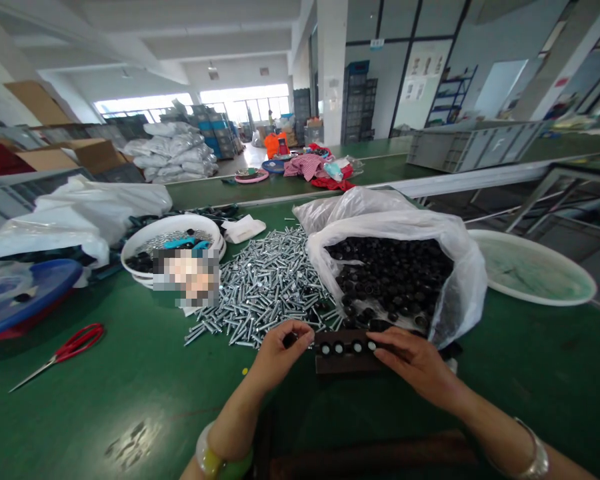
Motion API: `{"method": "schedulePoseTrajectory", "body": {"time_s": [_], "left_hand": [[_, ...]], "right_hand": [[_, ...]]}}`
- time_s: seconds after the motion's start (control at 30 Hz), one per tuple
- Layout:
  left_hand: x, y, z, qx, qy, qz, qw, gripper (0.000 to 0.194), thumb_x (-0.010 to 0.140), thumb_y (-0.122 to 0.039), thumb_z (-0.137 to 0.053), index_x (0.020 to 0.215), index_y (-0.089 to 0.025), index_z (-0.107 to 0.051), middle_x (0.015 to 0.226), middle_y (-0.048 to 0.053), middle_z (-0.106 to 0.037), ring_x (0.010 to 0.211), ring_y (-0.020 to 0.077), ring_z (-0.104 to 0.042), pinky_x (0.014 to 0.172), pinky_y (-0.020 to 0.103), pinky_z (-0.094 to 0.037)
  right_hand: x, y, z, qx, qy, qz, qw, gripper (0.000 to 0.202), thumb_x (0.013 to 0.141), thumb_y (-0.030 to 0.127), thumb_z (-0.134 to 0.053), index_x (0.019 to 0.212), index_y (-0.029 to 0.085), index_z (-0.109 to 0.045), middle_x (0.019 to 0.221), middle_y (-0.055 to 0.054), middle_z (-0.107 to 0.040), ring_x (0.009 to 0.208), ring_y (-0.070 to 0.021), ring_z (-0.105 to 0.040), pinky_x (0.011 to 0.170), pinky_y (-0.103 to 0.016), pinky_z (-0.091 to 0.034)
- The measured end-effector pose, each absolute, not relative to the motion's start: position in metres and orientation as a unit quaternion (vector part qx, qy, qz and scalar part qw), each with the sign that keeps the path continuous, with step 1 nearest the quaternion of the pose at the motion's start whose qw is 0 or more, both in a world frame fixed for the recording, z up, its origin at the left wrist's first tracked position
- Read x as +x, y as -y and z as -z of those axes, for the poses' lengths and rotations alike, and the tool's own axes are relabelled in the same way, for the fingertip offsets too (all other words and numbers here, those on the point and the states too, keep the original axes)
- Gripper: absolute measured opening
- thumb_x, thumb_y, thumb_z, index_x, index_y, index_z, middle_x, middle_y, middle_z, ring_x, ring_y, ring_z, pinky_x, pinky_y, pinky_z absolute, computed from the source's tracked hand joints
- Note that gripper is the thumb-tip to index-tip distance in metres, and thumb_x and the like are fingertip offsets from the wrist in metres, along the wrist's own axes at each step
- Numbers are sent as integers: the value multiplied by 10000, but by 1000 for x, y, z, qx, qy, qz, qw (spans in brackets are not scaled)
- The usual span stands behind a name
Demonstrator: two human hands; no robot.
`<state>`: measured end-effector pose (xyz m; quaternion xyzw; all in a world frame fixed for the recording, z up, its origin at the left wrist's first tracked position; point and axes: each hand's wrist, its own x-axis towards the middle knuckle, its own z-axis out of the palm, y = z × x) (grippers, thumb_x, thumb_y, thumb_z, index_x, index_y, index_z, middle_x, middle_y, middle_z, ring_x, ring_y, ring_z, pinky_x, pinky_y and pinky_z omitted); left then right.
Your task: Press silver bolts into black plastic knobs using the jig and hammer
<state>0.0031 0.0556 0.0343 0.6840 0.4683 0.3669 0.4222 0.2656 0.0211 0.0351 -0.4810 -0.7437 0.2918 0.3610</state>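
A dark brown block lies near the table's front edge. Set along it is a row of several black round caps with pale centres. My left hand is at the block's left end, thumb and forefinger pinched together; anything between the tips is too small to make out. At the other end, my right hand has its fingertips closed around the rightmost cap. Just behind the block lie a heap of silver screws and an open clear plastic bag filled with black round parts.
Red-handled scissors lie at left, near a blue tray. A white bowl holds small parts and a blue-handled tool. At right stands a round whitish tray. Across the far table sits a grey crate.
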Motion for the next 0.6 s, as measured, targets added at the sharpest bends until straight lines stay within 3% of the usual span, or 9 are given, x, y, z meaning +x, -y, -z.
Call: {"method": "schedulePoseTrajectory", "body": {"time_s": [0.23, 0.43, 0.6], "left_hand": [[8, -52, -35, 685, -428, -337, 484, 308, 703, -357, -654, 947, -174, -613, 709, -17, -505, 602, 99, -443, 557, 211, -351], [7, -49, -35, 685, -415, -332, 498, 330, 663, -361, -687, 922, -171, -611, 725, -14, -503, 632, 108, -448, 576, 216, -349], [8, -51, -33, 687, -427, -317, 496, 337, 658, -374, -684, 923, -176, -617, 689, -23, -474, 623, 110, -437, 579, 218, -342]], "right_hand": [[258, -20, -34, -477, 749, -223, 401, 235, 841, 276, -523, 1046, 243, -634, 912, -54, -609, 861, -170, -584, 748, -298, -486], [267, -20, -40, -469, 763, -289, 339, 254, 839, 305, -527, 1070, 255, -621, 922, -49, -621, 822, -159, -597, 665, -262, -500], [254, -21, -37, -455, 761, -220, 406, 200, 798, 306, -584, 965, 218, -650, 834, -49, -630, 764, -168, -598, 649, -279, -492]]}}
